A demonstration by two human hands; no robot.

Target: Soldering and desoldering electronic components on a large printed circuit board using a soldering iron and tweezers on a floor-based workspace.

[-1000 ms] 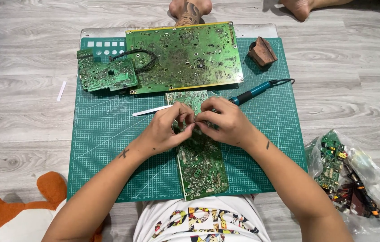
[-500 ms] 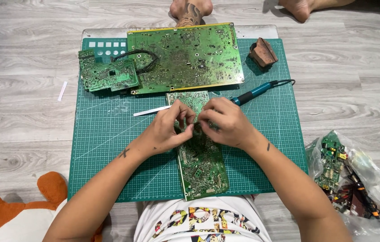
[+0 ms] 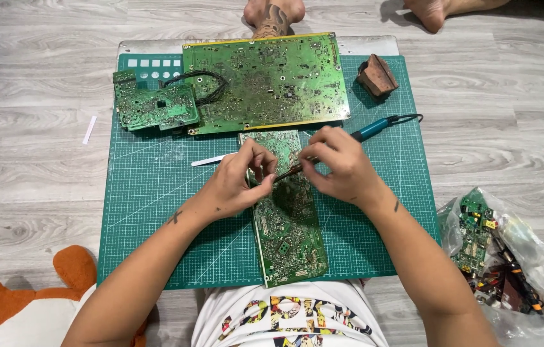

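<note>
A long narrow green circuit board [image 3: 288,228] lies upright on the green cutting mat [image 3: 150,212] in front of me. My left hand [image 3: 236,180] rests on the board's left edge with fingers pinched near its upper part. My right hand [image 3: 339,164] grips a blue-handled soldering iron [image 3: 375,128], its tip lowered onto the board between both hands. The iron's cord trails to the right.
A large green circuit board [image 3: 265,80] and a smaller one [image 3: 153,106] lie at the mat's far end. A brown block [image 3: 377,75] sits far right on the mat. A clear bag of parts [image 3: 500,257] lies on the wooden floor at right. Another person's feet [image 3: 272,13] rest beyond the mat.
My right hand has shifted slightly right and up, drawing apart from the left hand, and the iron's tip now shows between them.
</note>
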